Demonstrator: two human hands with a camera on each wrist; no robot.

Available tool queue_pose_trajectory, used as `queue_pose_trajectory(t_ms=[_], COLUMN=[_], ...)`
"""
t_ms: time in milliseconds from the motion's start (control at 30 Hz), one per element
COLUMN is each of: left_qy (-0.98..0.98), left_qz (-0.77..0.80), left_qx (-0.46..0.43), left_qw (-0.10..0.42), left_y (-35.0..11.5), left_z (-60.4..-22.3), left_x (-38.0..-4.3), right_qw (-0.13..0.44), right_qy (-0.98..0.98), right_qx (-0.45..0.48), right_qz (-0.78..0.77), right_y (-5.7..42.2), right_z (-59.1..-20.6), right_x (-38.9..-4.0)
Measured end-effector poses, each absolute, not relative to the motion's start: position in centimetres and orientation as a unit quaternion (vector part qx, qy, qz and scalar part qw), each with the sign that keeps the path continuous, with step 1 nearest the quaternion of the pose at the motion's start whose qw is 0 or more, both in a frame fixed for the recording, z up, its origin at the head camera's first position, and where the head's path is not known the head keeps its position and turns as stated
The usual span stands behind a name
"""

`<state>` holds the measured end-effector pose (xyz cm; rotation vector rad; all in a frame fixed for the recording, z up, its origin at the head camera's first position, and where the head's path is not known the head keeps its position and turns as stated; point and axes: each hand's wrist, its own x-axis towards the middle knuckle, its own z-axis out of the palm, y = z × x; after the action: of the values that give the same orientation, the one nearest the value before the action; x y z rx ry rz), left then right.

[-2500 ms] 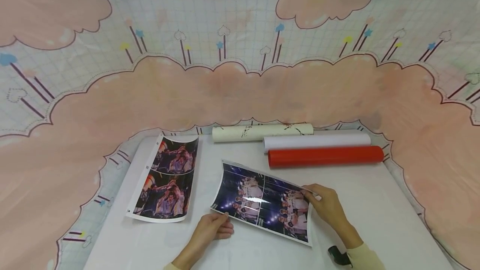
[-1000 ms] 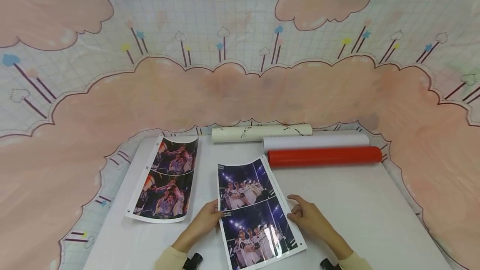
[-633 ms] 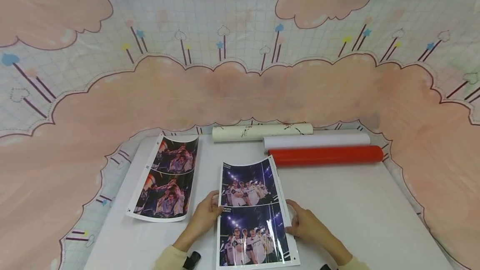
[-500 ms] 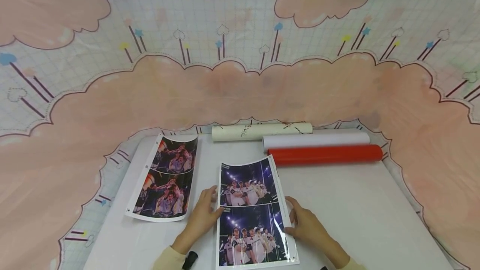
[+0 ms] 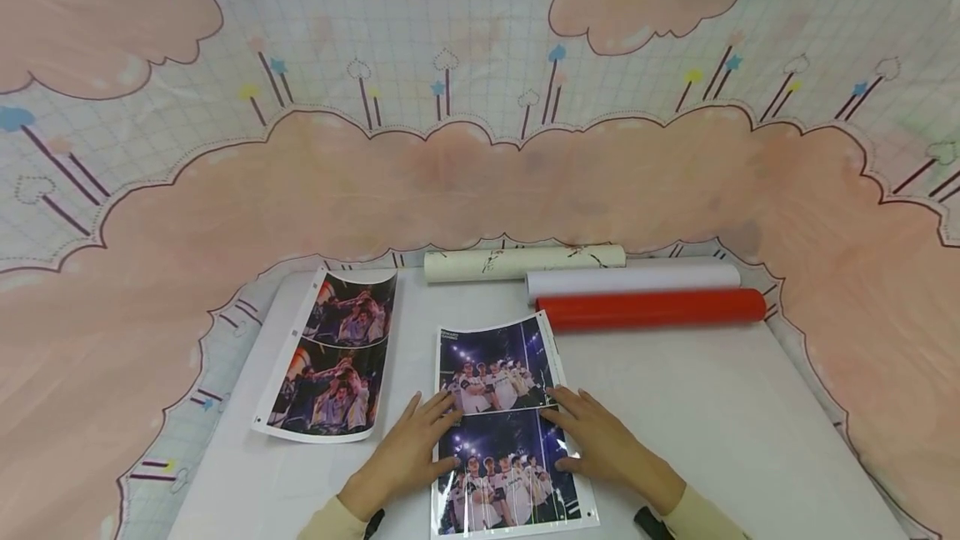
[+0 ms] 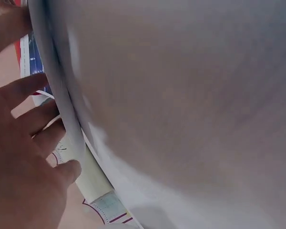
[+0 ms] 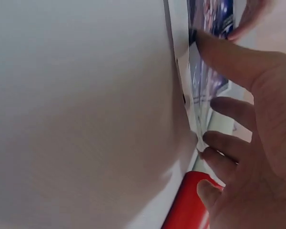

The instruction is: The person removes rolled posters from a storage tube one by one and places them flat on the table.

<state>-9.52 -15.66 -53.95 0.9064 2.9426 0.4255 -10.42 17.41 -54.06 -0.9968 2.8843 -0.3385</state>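
A glossy sheet printed with two group photos (image 5: 498, 482) lies upright on the white table before me, one photo above the other. My left hand (image 5: 405, 457) rests on its left edge with fingers spread. On the right edge lies my right hand (image 5: 611, 450), fingers also spread. In the left wrist view my left hand (image 6: 28, 148) shows extended fingers along the sheet's side. The right wrist view has my right hand (image 7: 252, 138) with its fingertips at the sheet's edge. Neither hand grips anything.
To the left lies a second two-photo print (image 5: 337, 373), slightly curled. Along the back lie a cream roll with dark branch patterns (image 5: 517, 265), a white roll (image 5: 637, 280) and a red roll (image 5: 652, 310). The white table (image 5: 720, 423) meets a cloud-patterned cloth (image 5: 450, 182) behind.
The sheet was turned from a slanted sideways position to upright and laid down. Both hands, which were holding its side edges, have let go and now lie spread on them.
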Motion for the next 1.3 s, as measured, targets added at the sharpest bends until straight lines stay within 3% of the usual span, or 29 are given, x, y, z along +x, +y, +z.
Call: queue_pose_trajectory(t_ms=[200, 600, 933, 1300], left_qy=[0.948, 0.946, 0.946, 0.943], left_qz=[0.141, 0.136, 0.134, 0.115], left_qx=[0.276, 0.269, 0.262, 0.280], left_qw=[0.078, 0.121, 0.138, 0.140], left_y=[-15.8, -15.6, -14.9, -15.4], left_z=[-54.5, -54.1, -53.8, -53.6], left_x=[-9.8, -11.5, -11.9, -11.6], right_qw=[0.064, 0.109, 0.148, 0.175], right_qy=[0.932, 0.928, 0.927, 0.923], right_qx=[-0.342, -0.341, -0.323, -0.309], right_qz=[-0.099, -0.101, -0.123, -0.148], right_y=[17.4, 16.8, 16.3, 16.0], right_z=[-54.4, -54.5, -54.2, -53.9], right_x=[-11.5, -14.7, -17.3, -16.7])
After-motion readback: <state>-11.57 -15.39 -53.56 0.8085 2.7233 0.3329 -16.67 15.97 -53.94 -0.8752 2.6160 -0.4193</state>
